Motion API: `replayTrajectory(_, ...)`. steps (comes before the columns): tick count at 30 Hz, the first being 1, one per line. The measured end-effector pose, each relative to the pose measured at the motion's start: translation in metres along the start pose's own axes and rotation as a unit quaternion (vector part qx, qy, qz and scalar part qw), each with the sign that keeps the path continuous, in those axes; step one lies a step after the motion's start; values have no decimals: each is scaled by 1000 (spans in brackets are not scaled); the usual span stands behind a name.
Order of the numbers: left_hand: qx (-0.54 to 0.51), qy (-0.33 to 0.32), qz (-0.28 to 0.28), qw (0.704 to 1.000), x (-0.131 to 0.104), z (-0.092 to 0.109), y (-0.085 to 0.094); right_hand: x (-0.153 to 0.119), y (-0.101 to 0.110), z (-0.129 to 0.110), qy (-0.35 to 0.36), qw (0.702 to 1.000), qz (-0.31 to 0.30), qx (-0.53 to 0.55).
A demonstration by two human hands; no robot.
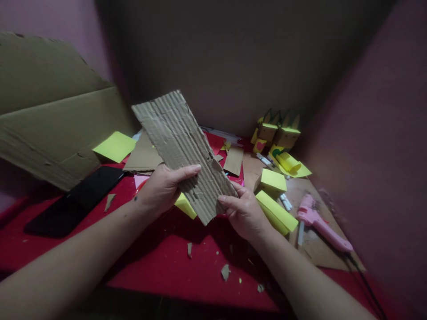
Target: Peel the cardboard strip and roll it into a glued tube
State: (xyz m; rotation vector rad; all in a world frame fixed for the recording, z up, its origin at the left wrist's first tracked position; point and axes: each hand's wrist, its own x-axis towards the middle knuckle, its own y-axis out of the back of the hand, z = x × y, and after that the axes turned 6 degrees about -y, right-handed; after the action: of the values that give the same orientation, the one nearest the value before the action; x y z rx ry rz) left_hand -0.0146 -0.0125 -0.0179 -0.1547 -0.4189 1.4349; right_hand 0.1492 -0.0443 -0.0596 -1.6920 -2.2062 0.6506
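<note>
A strip of corrugated cardboard (183,146), its ridges bare and its right edge torn, is held tilted above the table. My left hand (167,184) grips its lower left edge, thumb flat across the ridged face and the other fingers hidden behind. On the lower right corner, my right hand (242,206) pinches the strip between thumb and fingers. Below and behind the strip lies a yellow paper piece (186,206), partly covered. Small cardboard scraps (226,272) are scattered on the red tabletop (160,266) under my hands.
A pink glue gun (323,224) lies on a cardboard sheet at right, its cord trailing down. Yellow paper-covered blocks (272,180) stand nearby, with small decorated cardboard figures (278,133) behind. At left are a black tablet-like slab (78,200) and a large cardboard panel (63,129) against the wall.
</note>
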Motion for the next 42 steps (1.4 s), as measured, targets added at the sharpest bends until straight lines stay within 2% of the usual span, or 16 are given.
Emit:
replayTrajectory(3, 39, 3, 1, 999, -4, 1, 1, 0, 5, -1, 123, 983, 63, -122)
replayTrajectory(7, 76, 35, -29, 996, -10, -1, 2, -3, 5, -7, 305, 894, 126, -302)
replayTrajectory(10, 117, 41, -50, 991, -16, 2, -1, -6, 3, -11, 359, 834, 136, -396)
replayTrajectory(12, 162, 41, -49, 985, -19, 5, -4, -7, 2, -12, 377, 810, 132, -429)
replayTrajectory(14, 196, 39, -49, 979, -21, 7, -6, -7, 1, -12, 381, 799, 127, -447)
replayTrajectory(22, 196, 41, -67, 977, -24, 11, -9, -8, 1, -14, 346, 807, 147, -456)
replayTrajectory(25, 200, 44, -69, 976, -24, 12, -10, -9, 1, -14, 342, 800, 161, -467)
replayTrajectory(28, 208, 38, -61, 975, -24, 13, -10, -9, 1, -14, 358, 780, 161, -487)
replayTrajectory(37, 215, 45, -46, 975, -25, 8, -10, -7, 5, -9, 425, 692, 136, -568)
replayTrajectory(42, 184, 63, -51, 980, -24, 10, -11, -5, 5, -7, 459, 677, 117, -563)
